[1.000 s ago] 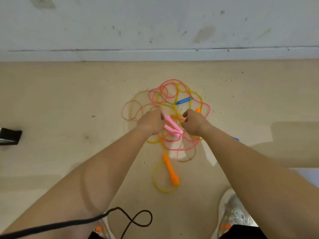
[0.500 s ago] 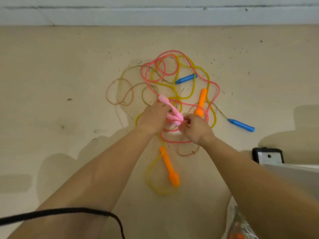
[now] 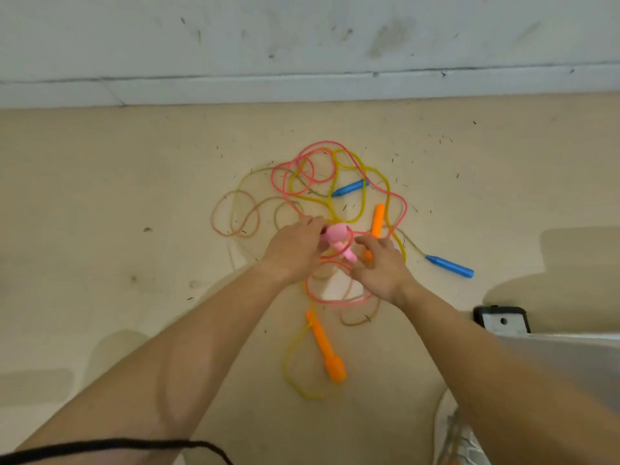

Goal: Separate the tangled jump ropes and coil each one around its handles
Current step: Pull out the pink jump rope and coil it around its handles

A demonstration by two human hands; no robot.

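1. Your left hand (image 3: 292, 255) is gripping both pink handles (image 3: 337, 234) over the pile on the floor (image 3: 117, 280).
2. Your right hand (image 3: 380, 268) is hovering just beside them, fingers loosely spread, holding nothing visible.
3. The pink rope (image 3: 323, 142), yellow rope (image 3: 365, 193) and blue-handled rope (image 3: 449, 266) are lying tangled; nothing is coiled, so nearly everything is remaining.

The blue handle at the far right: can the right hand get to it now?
Probably yes. The right hand looks free, and only bare floor and a thin cord lie between it and the blue handle.
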